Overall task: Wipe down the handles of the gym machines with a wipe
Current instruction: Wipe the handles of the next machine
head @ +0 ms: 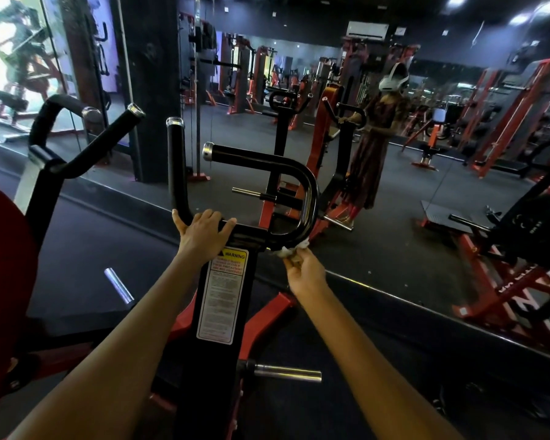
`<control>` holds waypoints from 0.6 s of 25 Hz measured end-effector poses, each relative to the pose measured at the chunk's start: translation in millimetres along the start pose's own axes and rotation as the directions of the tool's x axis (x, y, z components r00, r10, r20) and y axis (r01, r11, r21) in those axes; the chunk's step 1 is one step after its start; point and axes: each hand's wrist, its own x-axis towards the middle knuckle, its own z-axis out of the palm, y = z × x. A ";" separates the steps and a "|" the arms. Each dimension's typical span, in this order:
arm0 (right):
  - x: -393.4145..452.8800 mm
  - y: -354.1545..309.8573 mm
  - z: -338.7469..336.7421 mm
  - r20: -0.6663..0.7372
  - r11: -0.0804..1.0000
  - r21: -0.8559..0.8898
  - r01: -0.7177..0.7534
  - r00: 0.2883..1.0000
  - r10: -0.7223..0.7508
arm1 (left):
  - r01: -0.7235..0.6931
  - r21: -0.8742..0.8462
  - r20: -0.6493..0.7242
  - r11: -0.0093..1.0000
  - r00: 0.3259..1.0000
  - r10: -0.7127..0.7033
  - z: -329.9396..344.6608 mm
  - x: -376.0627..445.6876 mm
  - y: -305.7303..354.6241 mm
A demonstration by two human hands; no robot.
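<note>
While wiping: the right hand [305,271] pinches a small crumpled wipe [291,249] against the underside of the black looped handle [299,185], near its right bend.
Left hand [204,233]: fingers curled over the crossbar just left of the warning label [224,293], steadying the machine.
Risk, coverage: wipe is bunched small; it likely touches only a narrow strip, leaving the upright handle [173,166] and the loop's far side unwiped.
Risk, grip: held only at the fingertips, the wipe could slip and drop to the floor [378,328].
Risk, motion: pushing on the handle may swing the arm.
</note>
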 end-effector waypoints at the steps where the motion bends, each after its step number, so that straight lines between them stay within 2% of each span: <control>1: 3.5 -7.7 2.2 0.028 1.000 -0.003 0.001 1.000 -0.001 | 0.002 -0.001 0.005 1.000 1.000 -0.002 0.0 0.1 0.1; 3: 8.5 -30.8 3.9 0.061 0.997 -0.071 0.044 0.997 -0.039 | 0.004 -0.005 0.007 1.000 1.000 -0.004 0.2 0.6 0.1; 5: 15.8 -59.6 5.1 0.116 0.967 -0.234 0.106 0.990 -0.080 | 0.010 -0.007 -0.001 1.000 1.000 -0.010 0.7 0.6 0.2; 7: 23.6 -86.6 17.1 0.179 0.889 -0.425 0.167 0.979 -0.098 | 0.007 -0.015 -0.016 1.000 1.000 -0.007 2.1 -0.8 0.3; 10: 41.9 -112.1 39.1 0.252 0.806 -0.565 0.176 0.967 -0.034 | -0.002 -0.025 -0.023 1.000 1.000 0.001 2.6 -1.2 -0.5; 13: 62.9 -128.0 61.6 0.267 0.718 -0.672 0.179 0.964 0.009 | 0.000 -0.020 -0.009 1.000 1.000 0.000 1.8 -1.9 -0.3; 15: 65.5 -140.6 86.5 0.298 0.614 -0.760 0.213 0.954 0.037 | 0.001 -0.013 -0.001 1.000 1.000 -0.001 1.3 -2.6 0.7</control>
